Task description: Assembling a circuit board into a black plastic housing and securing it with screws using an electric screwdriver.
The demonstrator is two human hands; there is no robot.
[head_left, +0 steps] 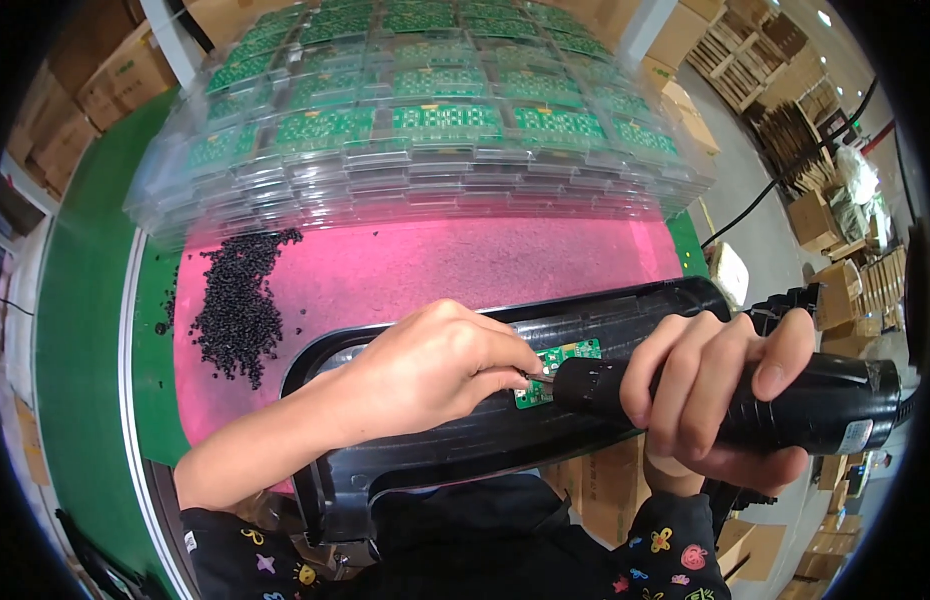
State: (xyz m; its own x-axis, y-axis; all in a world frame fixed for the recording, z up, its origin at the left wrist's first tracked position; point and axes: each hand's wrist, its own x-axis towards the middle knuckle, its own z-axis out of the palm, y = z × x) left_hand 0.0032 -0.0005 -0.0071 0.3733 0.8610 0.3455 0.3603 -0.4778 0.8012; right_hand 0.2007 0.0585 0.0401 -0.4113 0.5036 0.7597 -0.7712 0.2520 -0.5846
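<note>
Head view: the right hand (715, 400) wraps its grip around a thick black driver (835, 400), which lies nearly level, its nose pointing left and its cord end at the right. The left hand (440, 365) reaches in from the left, its grip brought together, thumb and forefinger meeting at the end of the driver's thin bit (548, 378); whether they pinch a small piece there is too small to tell.

The green board (580, 352) is at the bit, just beyond the left fingertips and partly covered by the driver's nose. It sits within a long black shell (415, 465) with raised edges, which lies aslant over the near part of a pink mat (435, 260).

On the mat's left side is a loose heap of small black pieces (240, 310), a few strewn beside it. The mat covers part of the green counter (157, 375). Across its far side stand stacked clear trays (435, 185) holding many more green boards in rows. Cartons (815, 220) and wooden pallets (745, 60) stand at the right.
</note>
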